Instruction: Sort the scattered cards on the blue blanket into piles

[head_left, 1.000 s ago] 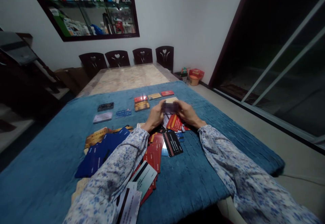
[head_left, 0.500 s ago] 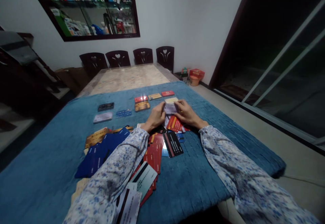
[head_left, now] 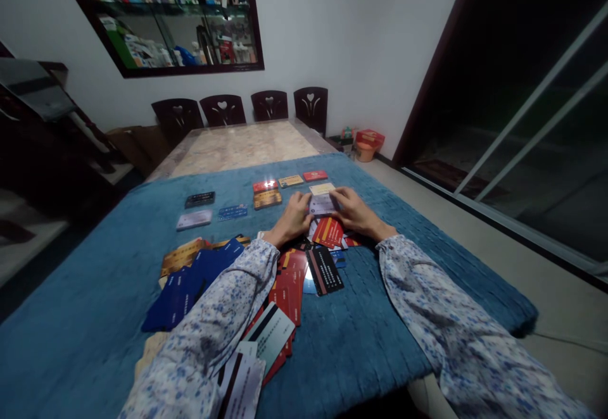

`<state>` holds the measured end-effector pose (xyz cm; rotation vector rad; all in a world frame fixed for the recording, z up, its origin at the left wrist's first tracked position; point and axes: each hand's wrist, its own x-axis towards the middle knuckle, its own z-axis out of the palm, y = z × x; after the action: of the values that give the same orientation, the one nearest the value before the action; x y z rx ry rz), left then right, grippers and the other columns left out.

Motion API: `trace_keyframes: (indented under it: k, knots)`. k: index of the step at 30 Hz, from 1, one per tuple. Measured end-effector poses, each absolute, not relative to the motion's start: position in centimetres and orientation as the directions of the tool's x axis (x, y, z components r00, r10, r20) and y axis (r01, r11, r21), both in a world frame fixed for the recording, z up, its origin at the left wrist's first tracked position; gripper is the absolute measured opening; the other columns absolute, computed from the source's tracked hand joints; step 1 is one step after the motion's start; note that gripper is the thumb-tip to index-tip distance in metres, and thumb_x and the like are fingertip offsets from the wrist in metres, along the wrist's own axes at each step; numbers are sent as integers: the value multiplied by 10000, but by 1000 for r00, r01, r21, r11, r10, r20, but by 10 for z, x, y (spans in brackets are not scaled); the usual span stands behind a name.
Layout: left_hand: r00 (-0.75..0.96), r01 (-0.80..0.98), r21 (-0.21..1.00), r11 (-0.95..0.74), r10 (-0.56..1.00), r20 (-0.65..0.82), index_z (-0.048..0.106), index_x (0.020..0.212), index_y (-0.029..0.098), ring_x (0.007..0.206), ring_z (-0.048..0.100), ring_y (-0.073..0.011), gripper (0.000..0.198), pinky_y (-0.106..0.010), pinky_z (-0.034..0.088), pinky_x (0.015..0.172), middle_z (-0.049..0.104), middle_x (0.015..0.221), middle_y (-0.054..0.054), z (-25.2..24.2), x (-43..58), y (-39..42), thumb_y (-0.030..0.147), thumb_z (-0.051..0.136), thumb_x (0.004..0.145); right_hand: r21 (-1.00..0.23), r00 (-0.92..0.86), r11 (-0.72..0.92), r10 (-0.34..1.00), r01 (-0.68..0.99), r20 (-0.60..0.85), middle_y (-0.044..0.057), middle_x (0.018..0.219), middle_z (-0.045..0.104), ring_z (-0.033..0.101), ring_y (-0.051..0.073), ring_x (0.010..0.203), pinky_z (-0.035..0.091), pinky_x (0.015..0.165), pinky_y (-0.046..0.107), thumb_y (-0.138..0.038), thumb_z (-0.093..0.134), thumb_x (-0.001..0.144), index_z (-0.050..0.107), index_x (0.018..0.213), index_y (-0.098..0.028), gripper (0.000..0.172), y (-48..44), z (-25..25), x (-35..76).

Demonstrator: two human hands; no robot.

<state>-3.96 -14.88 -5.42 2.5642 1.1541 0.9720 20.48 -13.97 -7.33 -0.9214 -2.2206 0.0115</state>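
Evidently, left hand (head_left: 291, 219) and right hand (head_left: 355, 212) hold pale cards (head_left: 322, 204) between fingers; even edge pressure best avoids disturbing red cards (head_left: 329, 232) at six o'clock.

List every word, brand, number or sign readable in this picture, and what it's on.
No text is readable.
Black card: pale print, too small.
Blue cards: pale print, too small.
Pale green card: dark print, too small.
Lilac card between left hand and right hand: marks too small.
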Motion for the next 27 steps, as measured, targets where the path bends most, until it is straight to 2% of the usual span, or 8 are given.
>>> trace_keyframes:
  k: [9,15,22,27]
  knots:
    - [531,632,363,-685,724,441,577,1187,175,1164,540,-284,381,-482,510,1049,552,1204,-126,-49,-41,-145,140,657,816,-255,-512,715,662,651,547,180,1259,574,548,332,1149,496,1021,548,-342,660,912,565,1385,-206,501,-142,-70,206]
    - [567,677,319,-663,746,348,609,1108,190,1159,524,-289,302,-474,486,1048,553,1177,-108,-41,-48,-143,219,682,817,-237,-553,705,684,669,475,180,1258,579,532,335,1149,489,1022,554,-326,649,906,599,1355,-194,471,-146,-60,205]
    - [574,752,232,-617,786,228,611,1097,161,1149,520,-301,282,-469,472,1030,543,1201,-133,-33,-48,-147,228,656,827,-228,-590,705,695,671,411,179,1260,592,531,332,1163,495,1014,545,-346,673,904,621,1358,-185,485,-148,-51,204]
    - [577,768,217,-602,798,174,615,1067,161,1131,530,-297,258,-446,484,999,545,1201,-133,-24,-53,-153,234,652,823,-202,-617,697,709,688,341,165,1176,622,561,319,1100,503,986,510,-398,724,884,686,1268,-178,445,-145,-45,199]
